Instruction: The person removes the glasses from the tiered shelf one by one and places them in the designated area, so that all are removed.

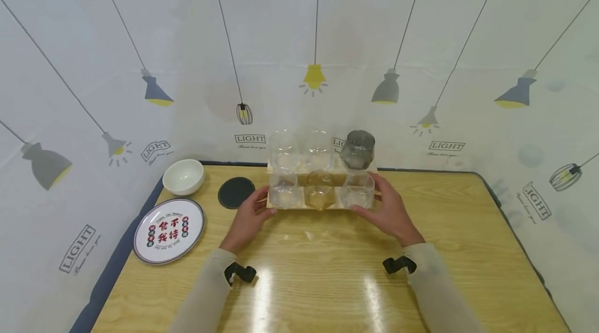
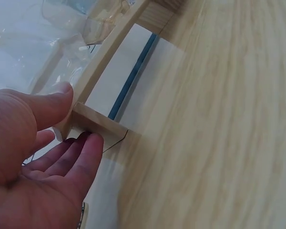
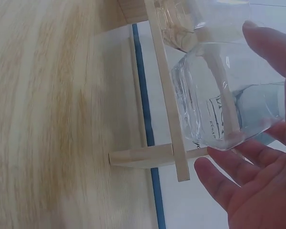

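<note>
A two-tier wooden rack (image 1: 299,179) stands at the back of the table with glasses on both tiers. My left hand (image 1: 250,221) is at its left end, thumb at the corner and fingers curled by the end support (image 2: 102,121). My right hand (image 1: 387,210) curves round the clear glass (image 1: 357,190) at the right of the lower tier, thumb in front and fingers at its outer side. An amber glass (image 1: 320,190) and another clear glass (image 1: 284,190) share that tier. Above stand two clear glasses, one a clear glass (image 1: 283,151) at left, and a smoky grey glass (image 1: 357,151).
Left of the rack lie a black round coaster (image 1: 236,192), a white bowl (image 1: 183,177) and a white plate (image 1: 169,231) with red characters. A wall covering (image 1: 281,36) printed with lamps rises behind the wooden table (image 1: 313,270).
</note>
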